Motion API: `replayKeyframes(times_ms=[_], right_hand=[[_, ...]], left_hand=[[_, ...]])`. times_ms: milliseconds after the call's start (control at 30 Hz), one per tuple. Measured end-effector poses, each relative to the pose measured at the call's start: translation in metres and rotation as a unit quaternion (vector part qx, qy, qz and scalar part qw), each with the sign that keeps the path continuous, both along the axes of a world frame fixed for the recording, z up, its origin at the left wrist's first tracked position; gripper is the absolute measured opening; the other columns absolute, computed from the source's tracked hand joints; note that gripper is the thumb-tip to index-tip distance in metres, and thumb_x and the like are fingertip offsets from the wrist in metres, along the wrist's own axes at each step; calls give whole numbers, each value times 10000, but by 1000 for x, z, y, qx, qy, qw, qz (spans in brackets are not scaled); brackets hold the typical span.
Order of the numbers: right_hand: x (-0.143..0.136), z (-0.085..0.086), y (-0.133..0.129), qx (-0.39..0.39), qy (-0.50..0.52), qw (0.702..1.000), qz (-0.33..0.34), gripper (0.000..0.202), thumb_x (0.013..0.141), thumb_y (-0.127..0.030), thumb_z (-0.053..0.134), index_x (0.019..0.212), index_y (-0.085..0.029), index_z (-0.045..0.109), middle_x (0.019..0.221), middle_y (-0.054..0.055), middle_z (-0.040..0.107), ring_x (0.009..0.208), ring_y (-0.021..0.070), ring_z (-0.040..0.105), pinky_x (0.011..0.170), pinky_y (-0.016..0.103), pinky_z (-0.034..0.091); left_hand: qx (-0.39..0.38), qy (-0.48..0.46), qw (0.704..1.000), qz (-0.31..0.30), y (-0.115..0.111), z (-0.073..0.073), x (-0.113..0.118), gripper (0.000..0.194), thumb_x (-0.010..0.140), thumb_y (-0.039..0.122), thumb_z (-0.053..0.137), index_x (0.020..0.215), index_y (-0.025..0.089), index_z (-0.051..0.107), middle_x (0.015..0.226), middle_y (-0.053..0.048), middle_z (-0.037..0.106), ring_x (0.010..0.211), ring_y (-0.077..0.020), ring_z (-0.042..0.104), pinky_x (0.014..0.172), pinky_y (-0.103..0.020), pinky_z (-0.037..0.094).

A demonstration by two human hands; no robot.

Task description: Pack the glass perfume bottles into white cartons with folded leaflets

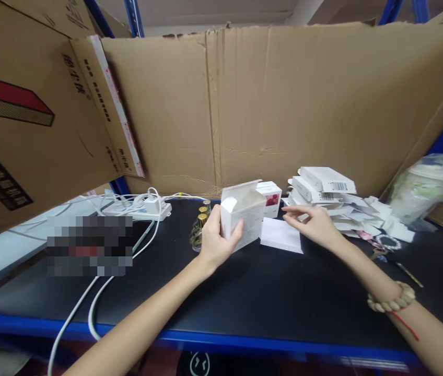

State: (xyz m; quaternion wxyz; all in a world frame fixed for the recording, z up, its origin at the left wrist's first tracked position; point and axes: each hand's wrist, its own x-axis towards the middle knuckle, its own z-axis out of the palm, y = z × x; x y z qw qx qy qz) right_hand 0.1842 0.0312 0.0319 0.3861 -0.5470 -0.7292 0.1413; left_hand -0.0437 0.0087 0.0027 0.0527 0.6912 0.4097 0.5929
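A white carton (247, 222) with its top flap raised is gripped in my left hand (219, 237), thumb on the near face and fingers around the left side. My right hand (313, 224) hovers to the right over a folded white paper piece (281, 236), its fingers stretched out and apart, with nothing seen in them. Behind the carton stands a white box (270, 198) with a pink-red picture. Small glass bottles with gold caps (198, 232) are just left of my left hand and partly hidden by it.
Flattened white cartons (323, 190) are piled at the right, with keys (380, 253) in front. A bagged drink cup (425, 188) stands at far right. A power strip (139, 209) and white cables (154, 235) lie left. Cardboard (284, 104) walls the back of the black table (268, 297).
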Motion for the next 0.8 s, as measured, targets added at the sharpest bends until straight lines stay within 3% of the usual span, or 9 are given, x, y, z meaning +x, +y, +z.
replayKeyframes(times_ms=[100, 233, 433, 633, 800], right_hand=[[0, -13, 2, -2, -128, 992, -11, 532, 636, -415, 622, 1112, -177, 628, 1110, 119, 651, 1014, 307, 594, 837, 453, 474], [-5, -26, 2, -56, -234, 970, 33, 834, 558, -474, 679, 1305, -173, 460, 1309, 142, 511, 1197, 350, 461, 965, 505, 378], [-11, -20, -3, -106, -266, 958, 31, 813, 619, -429, 645, 1333, -118, 414, 1233, 181, 546, 1142, 352, 505, 948, 475, 390], [-14, -21, -6, -78, -278, 957, 24, 713, 630, -341, 628, 1304, -204, 442, 1120, 136, 594, 1024, 308, 584, 826, 402, 478], [-14, -24, -4, -34, -249, 968, 16, 680, 627, -321, 602, 1278, -201, 446, 1163, 143, 587, 1068, 345, 555, 841, 464, 468]], left_hand=[[-84, -36, 995, -41, 0, -2, 3, 304, 785, 415, 480, 988, 196, 428, 780, -9, 599, 611, -124, 559, 543, -236, 454], [-78, 26, 994, -73, 4, -10, 1, 461, 775, 392, 519, 1159, 209, 341, 961, -54, 619, 711, -139, 605, 582, -243, 478], [4, 99, 995, -31, 4, -22, 5, 611, 762, 313, 538, 1272, 190, 226, 1150, -126, 528, 987, -204, 592, 701, -287, 519], [95, 96, 990, 36, 4, -17, 7, 419, 793, 273, 516, 1180, 199, 373, 1108, -99, 505, 1045, -200, 549, 774, -311, 515], [61, 75, 995, 15, 4, -8, 4, 251, 793, 246, 512, 1038, 203, 484, 1012, -64, 540, 975, -182, 569, 743, -284, 515]])
